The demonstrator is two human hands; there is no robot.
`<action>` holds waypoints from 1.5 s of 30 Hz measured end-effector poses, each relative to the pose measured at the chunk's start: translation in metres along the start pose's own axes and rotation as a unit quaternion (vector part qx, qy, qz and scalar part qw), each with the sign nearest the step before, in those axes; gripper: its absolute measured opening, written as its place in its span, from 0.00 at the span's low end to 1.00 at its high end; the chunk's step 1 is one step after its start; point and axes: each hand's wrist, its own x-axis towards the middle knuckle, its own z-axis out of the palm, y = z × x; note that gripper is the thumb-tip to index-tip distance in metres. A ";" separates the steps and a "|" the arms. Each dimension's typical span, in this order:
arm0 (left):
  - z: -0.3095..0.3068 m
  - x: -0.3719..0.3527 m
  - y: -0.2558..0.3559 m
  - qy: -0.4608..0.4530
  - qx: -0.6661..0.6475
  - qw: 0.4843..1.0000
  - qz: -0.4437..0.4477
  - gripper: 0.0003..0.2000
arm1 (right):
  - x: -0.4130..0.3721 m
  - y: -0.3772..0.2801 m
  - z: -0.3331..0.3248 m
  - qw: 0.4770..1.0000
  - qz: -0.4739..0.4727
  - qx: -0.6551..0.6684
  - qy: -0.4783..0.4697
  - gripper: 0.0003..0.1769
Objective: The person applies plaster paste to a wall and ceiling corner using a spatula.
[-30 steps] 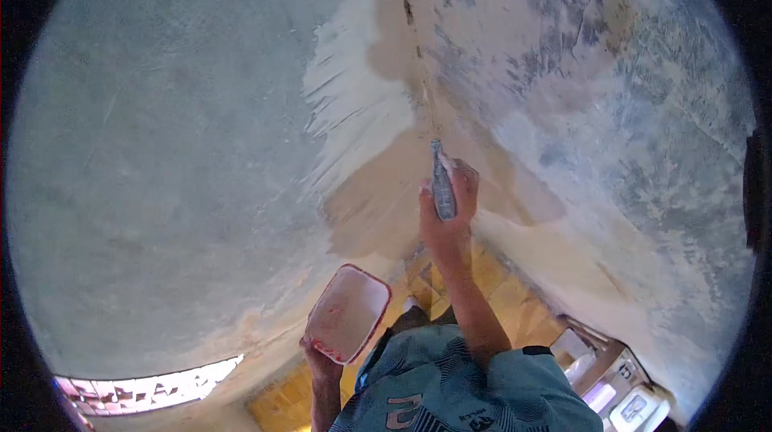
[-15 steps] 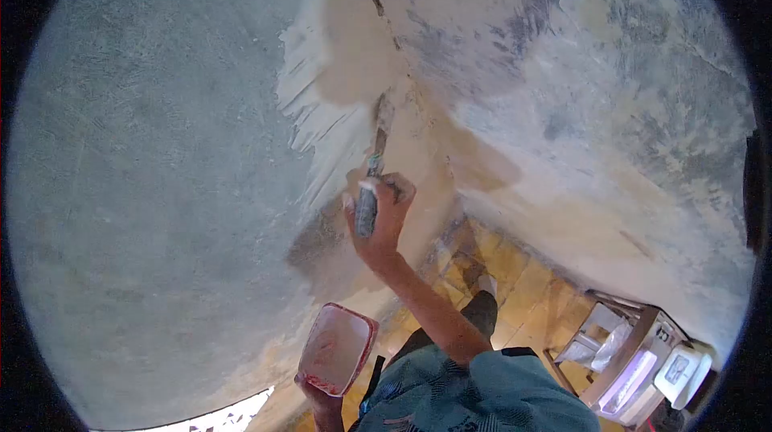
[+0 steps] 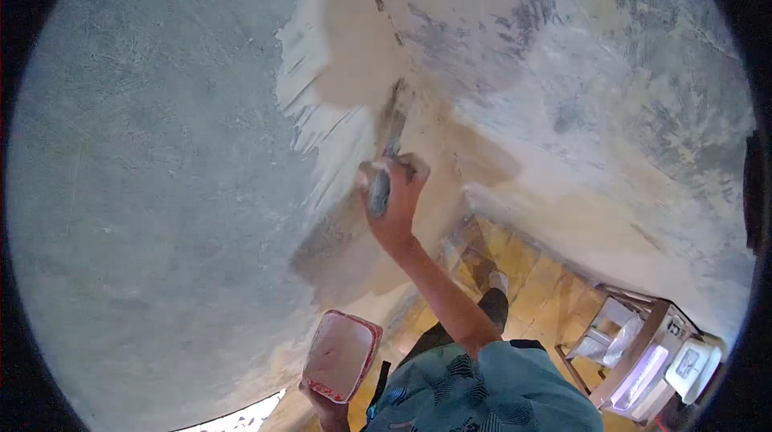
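My right hand (image 3: 394, 195) is closed round the grey handle of a putty knife (image 3: 392, 130), its blade pointing up against the wall near the inside corner. White filler marks some fingers. Pale smeared filler (image 3: 310, 86) with ragged streaks lies on the wall to the left of the blade. Low in the view, my left hand (image 3: 328, 408) holds a white rectangular tub (image 3: 342, 355) with a red-stained rim from beneath; reddish smears show inside it.
A second wall (image 3: 611, 134) meets the first at the corner. Below are yellow floor tiles (image 3: 523, 271) and my foot (image 3: 498, 280). At the lower right stands a wooden stand (image 3: 643, 335) with a white container (image 3: 691, 368) and plastic items.
My right hand and the putty knife have moved slightly right and up, towards the corner. The tub, held in my left hand, appears slightly further right and lower.
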 end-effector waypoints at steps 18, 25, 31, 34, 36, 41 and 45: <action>0.019 -0.010 -0.011 -0.040 0.179 0.979 0.088 0.39 | -0.008 -0.014 0.006 1.000 0.006 0.012 0.013 0.21; 0.024 -0.010 -0.011 -0.019 0.205 0.973 0.101 0.40 | -0.051 -0.039 -0.016 0.997 0.039 0.040 -0.051 0.17; 0.013 -0.010 -0.013 -0.019 0.230 0.968 0.104 0.40 | 0.014 0.011 -0.006 0.999 0.010 0.006 0.034 0.23; 0.010 -0.010 -0.015 -0.014 0.203 0.974 0.094 0.40 | 0.015 0.017 -0.004 1.000 0.005 -0.009 0.024 0.24; 0.009 -0.009 -0.015 -0.013 0.196 0.976 0.090 0.40 | 0.003 0.019 -0.002 1.000 0.010 -0.017 -0.008 0.23; 0.005 -0.007 -0.014 -0.013 0.171 0.982 0.074 0.40 | -0.052 -0.015 -0.013 0.998 -0.008 0.052 -0.021 0.21; -0.009 -0.005 -0.013 -0.005 0.138 0.989 0.060 0.41 | -0.033 0.008 -0.015 0.998 0.027 0.029 -0.054 0.20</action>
